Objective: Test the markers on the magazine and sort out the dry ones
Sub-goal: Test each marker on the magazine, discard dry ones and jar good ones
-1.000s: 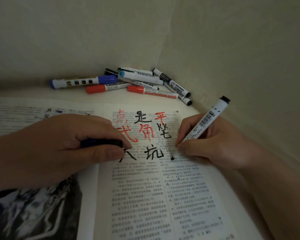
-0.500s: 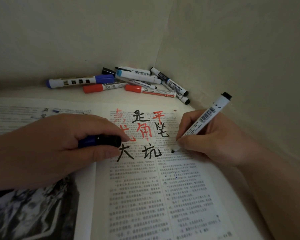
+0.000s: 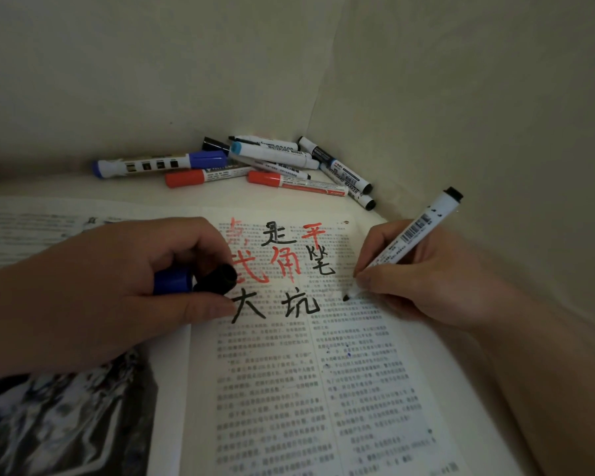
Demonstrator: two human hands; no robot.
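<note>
A white marker [image 3: 423,225] with a black end is pinched in the right hand [image 3: 423,276]. It is slanted, with its black tip set on the right page of the open magazine [image 3: 289,389], just right of the black characters [image 3: 275,305]. A short blue-and-black piece [image 3: 193,280] is gripped between the curled fingers and thumb of the left hand [image 3: 93,286], which is rested on the magazine. Other markers [image 3: 272,163] are heaped on the desk [image 3: 83,192] in the corner beyond.

One open magazine [image 3: 272,389]. Beyond it, about eight markers [image 3: 272,154]; over it, one more marker [image 3: 416,231], one left hand [image 3: 110,286], one right hand [image 3: 419,280].
</note>
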